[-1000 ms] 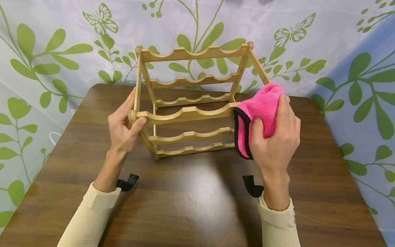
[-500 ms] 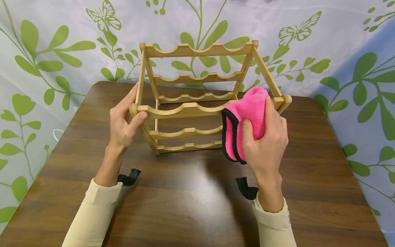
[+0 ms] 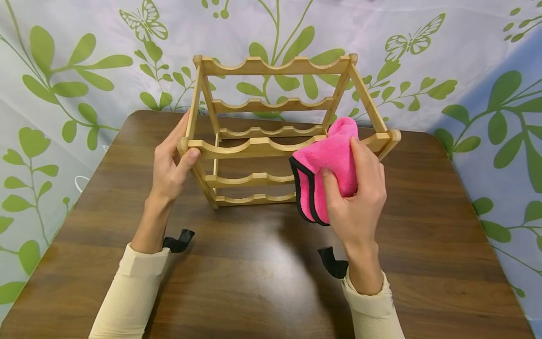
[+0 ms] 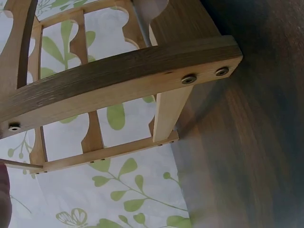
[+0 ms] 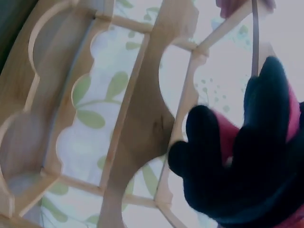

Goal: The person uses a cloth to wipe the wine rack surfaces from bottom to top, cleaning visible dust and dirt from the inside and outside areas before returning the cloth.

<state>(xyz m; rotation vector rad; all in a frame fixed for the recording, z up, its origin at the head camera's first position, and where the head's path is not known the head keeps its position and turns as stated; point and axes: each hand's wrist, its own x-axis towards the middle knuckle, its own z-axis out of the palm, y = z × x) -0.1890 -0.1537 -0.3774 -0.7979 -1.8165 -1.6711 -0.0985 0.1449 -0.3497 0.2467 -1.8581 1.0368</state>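
Observation:
A light wooden wine rack (image 3: 256, 67) with scalloped rails stands upright on the table. My left hand (image 3: 167, 169) grips its upper front left corner, thumb on the front rail and fingers behind the post. A pink cloth (image 3: 336, 153) with black edging is folded in my right hand (image 3: 360, 190), which presses it over the top front rail, right of the middle. That part of the rail is hidden by the cloth. Metal screw heads show along the rack's side bar (image 4: 118, 78) in the left wrist view. The right wrist view has dark, blurred cloth folds (image 5: 204, 147) beside a scalloped rail (image 5: 137, 114).
The dark brown wooden table (image 3: 254, 282) has a shiny reflection near its front. Behind it hangs a white backdrop (image 3: 305, 23) printed with green leaves and butterflies. Black curved pieces (image 3: 179, 241) stick out at both wrists.
My right hand has slid the cloth leftward along the top front rail, uncovering the rack's front right corner. The left hand keeps its grip on the left corner.

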